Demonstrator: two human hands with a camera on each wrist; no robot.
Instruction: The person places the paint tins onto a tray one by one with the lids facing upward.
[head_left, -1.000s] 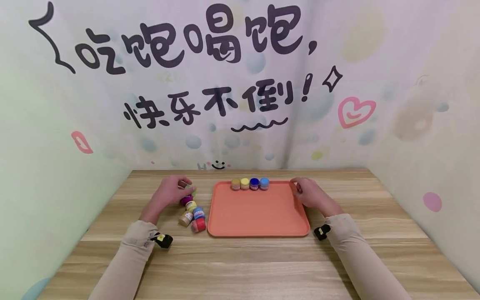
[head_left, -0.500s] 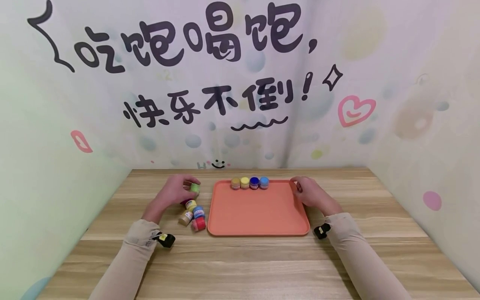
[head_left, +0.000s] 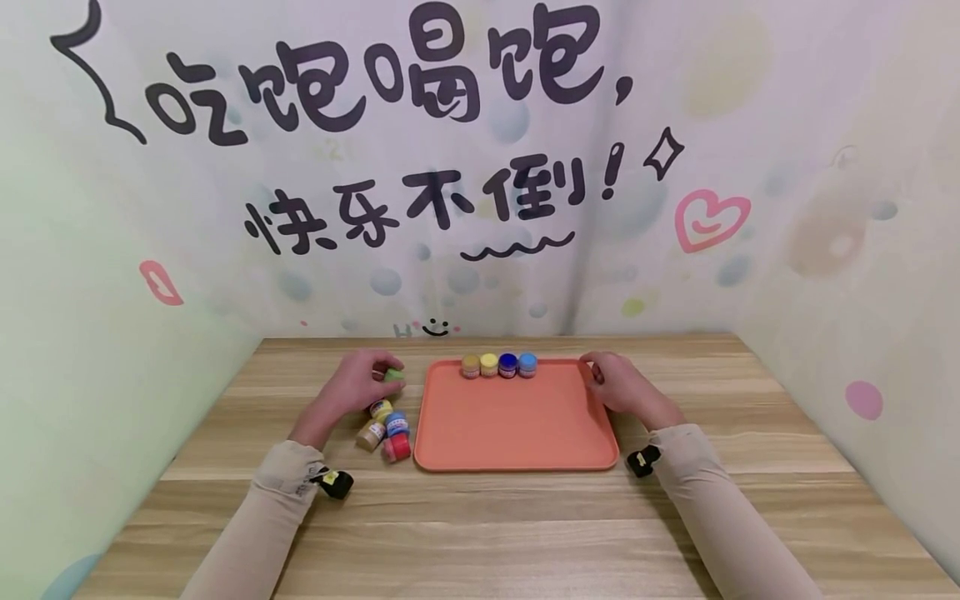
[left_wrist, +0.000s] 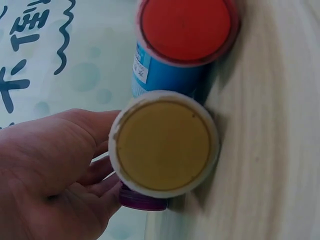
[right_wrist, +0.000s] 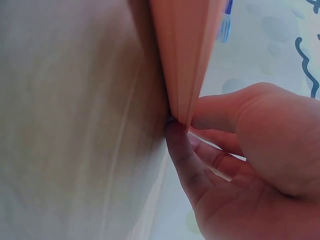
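Note:
My left hand [head_left: 351, 385] grips a small green paint jar [head_left: 394, 376] left of the orange tray [head_left: 517, 425]. In the left wrist view a tan-capped jar [left_wrist: 163, 146] hides the fingertips and the green jar. A purple-lidded jar [left_wrist: 143, 201] shows beside those fingers. Nearer me lie a yellow jar [head_left: 381, 410], the tan jar, a blue jar [head_left: 397, 423] and a red jar [head_left: 397, 448], bunched together. At the tray's far right corner my right hand [head_left: 621, 385] pinches the rim, its thumb and fingers on either side in the right wrist view.
Along the tray's far edge stand an ochre jar [head_left: 470, 367], a pale yellow jar [head_left: 489, 365], a dark blue jar [head_left: 507, 365] and a light blue jar [head_left: 527, 365] in a row. The wooden table [head_left: 480, 533] ends at a printed wall cloth [head_left: 420, 275].
My left hand has closed round the green jar and shifted it slightly right, towards the tray. The purple jar has become hidden in the head view. My right hand stays at the tray corner.

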